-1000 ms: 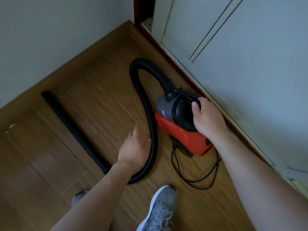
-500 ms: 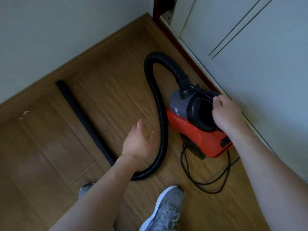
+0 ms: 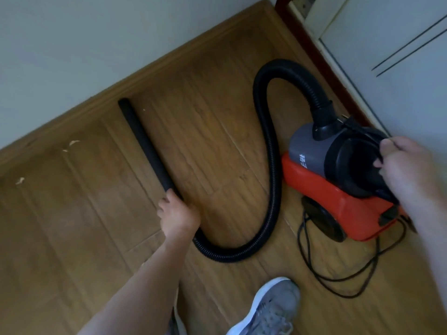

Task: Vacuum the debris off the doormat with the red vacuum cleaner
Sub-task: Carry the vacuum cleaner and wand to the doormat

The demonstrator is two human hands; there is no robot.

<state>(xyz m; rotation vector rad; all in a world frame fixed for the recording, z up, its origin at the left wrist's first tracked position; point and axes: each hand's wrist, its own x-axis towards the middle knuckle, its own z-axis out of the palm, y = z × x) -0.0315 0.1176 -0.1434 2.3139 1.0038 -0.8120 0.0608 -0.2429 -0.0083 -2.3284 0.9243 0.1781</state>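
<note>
the left hand is curled tight round the near end of the long black tube, which lies flat on the wood floor. the right hand wraps its fingers round the black handle on top of the red vacuum cleaner. the cleaner is red below and grey on top. it sits on the floor by the white door. a bendy black hose loops from it to the tube. a thin black cord lies beside it, near a grey shoe.
</note>
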